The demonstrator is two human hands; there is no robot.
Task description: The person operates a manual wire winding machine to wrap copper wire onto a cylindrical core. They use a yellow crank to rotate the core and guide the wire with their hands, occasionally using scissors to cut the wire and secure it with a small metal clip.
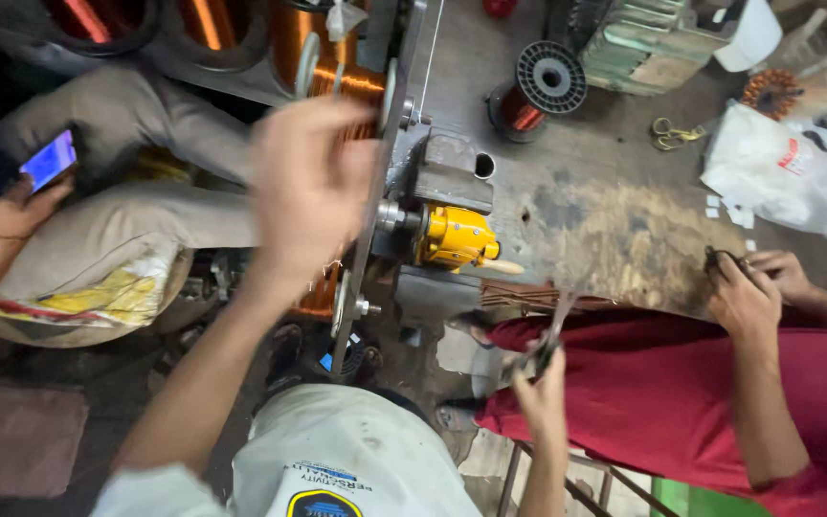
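your left hand [310, 187] spreads open, blurred, against the round grey metal winder plate [373, 191] beside the copper wire coil [337, 81]. your right hand [540, 388] pinches dark metal pliers [549, 337]. plate looks stiff and heavy; take its rim. the wire looks thin and kinkable.

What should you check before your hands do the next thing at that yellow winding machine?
1. Left hand is at the copper wire coil: ok, though blurred.
2. Right hand has a firm hold of the dark tool: cannot tell.
3. Yellow winder is stopped: cannot tell.
4. Co-worker's hands are away from the winder: ok.
5. Scissors lie away from the winder: ok.
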